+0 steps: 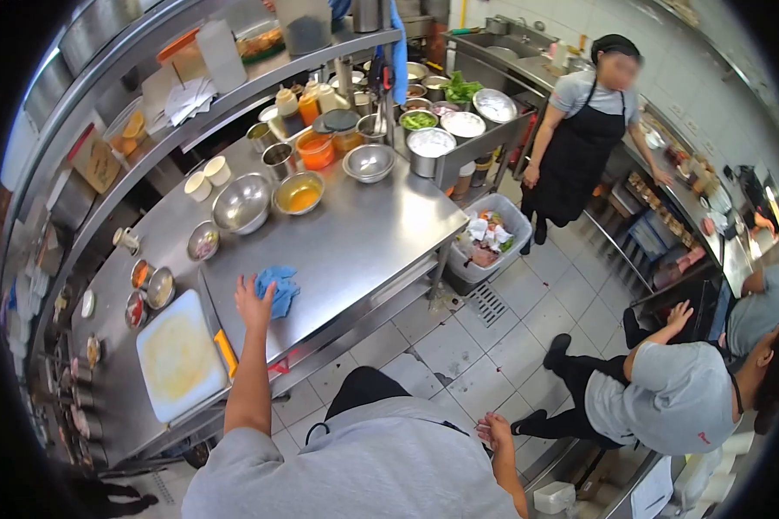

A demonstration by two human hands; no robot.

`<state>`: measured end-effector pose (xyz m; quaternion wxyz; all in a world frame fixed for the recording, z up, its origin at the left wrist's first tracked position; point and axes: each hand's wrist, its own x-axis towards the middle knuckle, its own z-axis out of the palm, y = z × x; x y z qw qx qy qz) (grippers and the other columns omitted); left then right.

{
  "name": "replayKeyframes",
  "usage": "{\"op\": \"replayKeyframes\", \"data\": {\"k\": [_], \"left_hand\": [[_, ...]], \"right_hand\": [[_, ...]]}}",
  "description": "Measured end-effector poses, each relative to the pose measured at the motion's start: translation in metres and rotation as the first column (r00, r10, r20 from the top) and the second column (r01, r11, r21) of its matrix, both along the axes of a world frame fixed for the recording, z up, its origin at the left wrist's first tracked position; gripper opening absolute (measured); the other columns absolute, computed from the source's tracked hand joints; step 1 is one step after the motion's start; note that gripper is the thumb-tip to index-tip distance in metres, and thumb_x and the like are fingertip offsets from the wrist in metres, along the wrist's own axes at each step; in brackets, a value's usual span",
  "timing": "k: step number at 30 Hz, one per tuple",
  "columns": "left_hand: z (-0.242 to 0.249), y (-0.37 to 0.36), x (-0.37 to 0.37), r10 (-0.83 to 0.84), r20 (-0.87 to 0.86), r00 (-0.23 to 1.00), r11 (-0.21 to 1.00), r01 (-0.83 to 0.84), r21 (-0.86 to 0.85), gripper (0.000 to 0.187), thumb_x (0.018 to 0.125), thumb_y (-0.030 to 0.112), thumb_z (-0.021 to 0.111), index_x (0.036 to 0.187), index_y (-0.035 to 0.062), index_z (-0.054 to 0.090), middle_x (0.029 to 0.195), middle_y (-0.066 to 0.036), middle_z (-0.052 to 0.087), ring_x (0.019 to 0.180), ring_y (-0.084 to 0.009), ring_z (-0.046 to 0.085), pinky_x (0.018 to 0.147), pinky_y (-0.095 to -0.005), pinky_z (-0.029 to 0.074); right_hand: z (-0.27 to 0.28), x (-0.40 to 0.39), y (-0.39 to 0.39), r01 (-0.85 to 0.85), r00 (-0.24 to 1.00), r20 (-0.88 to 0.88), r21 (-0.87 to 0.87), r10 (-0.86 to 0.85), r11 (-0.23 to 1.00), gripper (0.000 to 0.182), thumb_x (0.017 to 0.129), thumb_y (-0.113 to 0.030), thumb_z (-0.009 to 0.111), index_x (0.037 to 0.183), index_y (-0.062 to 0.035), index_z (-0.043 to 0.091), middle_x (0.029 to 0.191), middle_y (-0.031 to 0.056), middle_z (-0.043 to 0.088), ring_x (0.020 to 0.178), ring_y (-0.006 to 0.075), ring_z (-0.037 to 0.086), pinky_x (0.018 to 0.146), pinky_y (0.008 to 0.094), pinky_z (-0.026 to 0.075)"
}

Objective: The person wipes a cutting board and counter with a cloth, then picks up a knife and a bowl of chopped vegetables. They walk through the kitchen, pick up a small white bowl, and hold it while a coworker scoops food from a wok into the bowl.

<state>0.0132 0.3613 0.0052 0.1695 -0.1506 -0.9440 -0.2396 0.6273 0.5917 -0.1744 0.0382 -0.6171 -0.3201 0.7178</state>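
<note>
My left hand [255,303] reaches over the steel worktable [363,251], fingers apart, right at the edge of a crumpled blue cloth [279,291]. Just left of that hand lies a knife [226,352] with a yellow handle, along the side of a white cutting board [180,359] with yellowish stains. Down beside my body, away from the table, hangs my right hand [496,431], its fingers loosely bent and holding nothing visible. Beyond the cloth stand a metal bowl of orange-yellow liquid [303,199], a larger metal bowl [242,204] and a small bowl with chopped pieces [203,241].
A grey bin [492,238] with waste stands at the table's far end. One person in a black apron [580,156] stands by the back counter; another [658,394] is close on my right, with a third person beyond. Squeeze bottles [308,108] and containers line the table's back.
</note>
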Motion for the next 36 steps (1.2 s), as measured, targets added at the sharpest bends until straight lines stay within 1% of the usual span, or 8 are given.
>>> {"op": "replayKeyframes", "data": {"k": [4, 6, 10, 20, 23, 26, 31, 36], "left_hand": [[-0.047, 0.006, -0.018, 0.059, -0.126, 0.99, 0.994, -0.071, -0.086, 0.057, 0.08, 0.047, 0.059, 0.125, 0.0138, 0.05, 0.137, -0.017, 0.035, 0.125, -0.0406, 0.032, 0.101, -0.0522, 0.026], [-0.071, 0.026, -0.009, 0.086, 0.072, 0.994, 0.955, -0.061, -0.29, 0.057, 0.083, 0.046, 0.053, 0.129, 0.0135, 0.045, 0.14, -0.018, 0.032, 0.13, -0.0428, 0.024, 0.104, -0.057, 0.017], [-0.08, 0.072, -0.004, 0.198, 0.01, 0.98, 0.958, -0.192, -0.213, 0.056, 0.085, 0.043, 0.05, 0.131, 0.0118, 0.043, 0.14, -0.018, 0.032, 0.131, -0.0421, 0.021, 0.104, -0.0606, 0.011], [-0.069, 0.253, -0.005, -0.199, 0.059, 0.978, 0.962, 0.207, -0.18, 0.053, 0.085, 0.039, 0.051, 0.131, 0.0135, 0.042, 0.141, -0.017, 0.029, 0.132, -0.0399, 0.019, 0.106, -0.0569, 0.011], [-0.06, 0.301, 0.008, -0.29, 0.123, 0.949, 0.95, 0.301, -0.081, 0.048, 0.083, 0.034, 0.055, 0.125, 0.0131, 0.047, 0.137, -0.017, 0.034, 0.13, -0.0389, 0.023, 0.105, -0.0563, 0.014], [-0.045, 0.334, 0.027, -0.334, 0.127, 0.934, 0.941, 0.338, -0.009, 0.046, 0.078, 0.028, 0.061, 0.121, 0.0149, 0.05, 0.13, -0.015, 0.041, 0.124, -0.0384, 0.031, 0.102, -0.0549, 0.02], [-0.034, 0.344, 0.057, -0.397, 0.09, 0.913, 0.918, 0.396, 0.027, 0.034, 0.067, 0.017, 0.067, 0.1, 0.0156, 0.061, 0.102, -0.007, 0.054, 0.099, -0.0267, 0.049, 0.085, -0.0398, 0.038], [-0.053, 0.333, 0.04, -0.277, 0.129, 0.952, 0.953, 0.255, 0.165, 0.024, 0.08, 0.029, 0.06, 0.088, 0.0069, 0.061, 0.086, -0.014, 0.061, 0.076, -0.0345, 0.056, 0.072, -0.0411, 0.045]], "right_hand": [[-0.002, 0.019, 0.0, 0.028, 0.999, 0.04, -0.049, -0.026, 0.998, 0.033, 0.086, -0.019, 0.054, 0.115, -0.0072, 0.045, 0.092, 0.0099, 0.06, 0.073, 0.022, 0.06, 0.057, 0.0344, 0.051], [0.007, 0.015, 0.003, 0.021, 0.999, 0.033, -0.018, -0.02, 1.0, 0.031, 0.086, -0.019, 0.054, 0.114, -0.0068, 0.046, 0.091, 0.0099, 0.06, 0.073, 0.0218, 0.06, 0.059, 0.0339, 0.05], [0.006, -0.01, 0.029, -0.127, 0.992, 0.044, 0.191, 0.121, 0.973, 0.025, 0.086, -0.018, 0.054, 0.106, -0.0045, 0.05, 0.09, 0.0092, 0.06, 0.074, 0.0198, 0.06, 0.063, 0.0312, 0.049], [-0.121, 0.06, 0.182, -0.541, 0.839, 0.242, 0.475, 0.488, 0.694, 0.023, 0.086, -0.019, 0.054, 0.1, -0.0012, 0.052, 0.087, 0.0097, 0.06, 0.074, 0.0179, 0.059, 0.065, 0.0301, 0.048], [0.032, -0.002, 0.204, -0.248, 0.961, -0.021, 0.378, 0.276, 0.892, 0.024, 0.086, -0.02, 0.052, 0.101, -0.002, 0.051, 0.085, 0.0104, 0.061, 0.071, 0.0203, 0.059, 0.061, 0.0328, 0.049], [0.012, -0.023, 0.257, -0.33, 0.925, 0.259, 0.187, 0.277, 0.925, 0.024, 0.087, -0.022, 0.052, 0.104, -0.0043, 0.05, 0.084, 0.01, 0.061, 0.068, 0.0214, 0.059, 0.056, 0.0341, 0.049], [0.016, -0.085, 0.321, -0.538, 0.838, 0.214, 0.17, 0.502, 0.826, 0.034, 0.084, -0.019, 0.054, 0.116, -0.0076, 0.047, 0.088, 0.0106, 0.062, 0.066, 0.0209, 0.059, 0.055, 0.0329, 0.048], [0.034, -0.139, 0.383, -0.722, 0.688, 0.19, 0.274, 0.701, 0.635, 0.036, 0.085, -0.017, 0.052, 0.119, -0.0061, 0.045, 0.09, 0.0099, 0.061, 0.068, 0.0201, 0.06, 0.056, 0.032, 0.048]]}}
